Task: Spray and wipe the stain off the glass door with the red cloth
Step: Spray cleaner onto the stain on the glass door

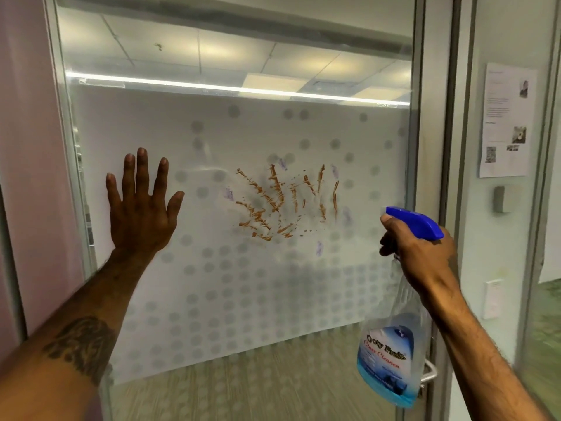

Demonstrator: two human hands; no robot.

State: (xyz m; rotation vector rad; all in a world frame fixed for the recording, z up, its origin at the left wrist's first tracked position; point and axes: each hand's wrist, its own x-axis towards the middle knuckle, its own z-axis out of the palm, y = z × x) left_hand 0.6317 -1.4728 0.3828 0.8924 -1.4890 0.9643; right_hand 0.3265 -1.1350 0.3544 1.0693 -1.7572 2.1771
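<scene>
The left hand (141, 205) is spread wide, fingers up, flat against the frosted, dot-patterned glass door (212, 284) at centre left; the right hand (417, 253) is clamped on the clear spray bottle with blue trigger head (394, 354) at lower right, nozzle towards the brown smeared stain (285, 202) mid-frame; a printed paper notice (507, 120) hangs upper right.

Stain (288, 202) at centre of glass door (243, 284). Left hand (141, 208) flat on glass, left of stain. Spray bottle (394, 344) in right hand (422, 247), right of stain.
</scene>
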